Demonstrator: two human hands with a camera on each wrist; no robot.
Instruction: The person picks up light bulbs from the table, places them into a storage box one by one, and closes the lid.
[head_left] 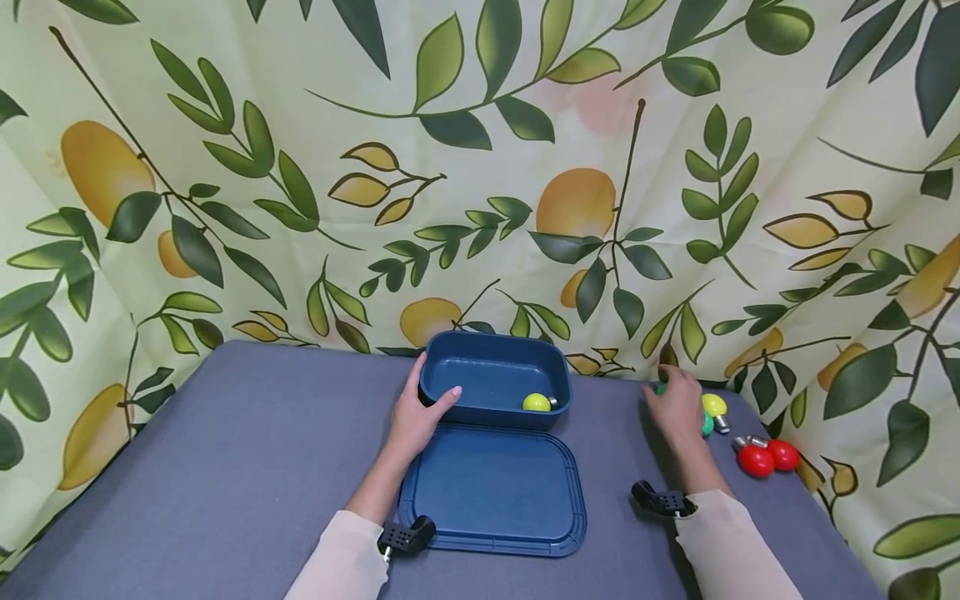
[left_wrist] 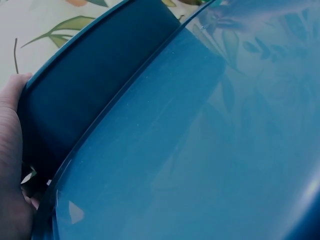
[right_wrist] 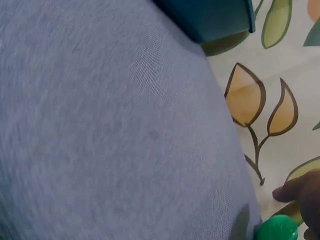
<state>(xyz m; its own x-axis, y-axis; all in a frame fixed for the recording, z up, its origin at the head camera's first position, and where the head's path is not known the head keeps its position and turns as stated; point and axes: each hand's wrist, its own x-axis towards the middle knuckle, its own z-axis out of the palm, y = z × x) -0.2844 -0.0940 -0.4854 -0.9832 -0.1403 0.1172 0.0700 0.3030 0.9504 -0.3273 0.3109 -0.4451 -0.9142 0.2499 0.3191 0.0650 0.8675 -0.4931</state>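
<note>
My left hand (head_left: 417,417) holds the left end of a deep blue box (head_left: 495,418), its thumb reaching over the front rim. The left wrist view shows a finger at the rim beside the box's dark outer wall (left_wrist: 85,95). Inside the box lies a yellow light bulb (head_left: 536,402) with a silver base. Over at the right, my right hand (head_left: 675,404) reaches down at a green bulb (right_wrist: 278,228) near the table's back edge. A fingertip (right_wrist: 282,193) stands a little apart from this bulb, and the palm side is mostly hidden.
A blue lid (head_left: 495,492) lies flat in front of the box. Right of my right hand are another yellow bulb (head_left: 714,405), a partly hidden green bulb (head_left: 707,424) and two red bulbs (head_left: 756,461). A leaf-patterned curtain (head_left: 480,208) hangs behind the grey-blue table (head_left: 285,467).
</note>
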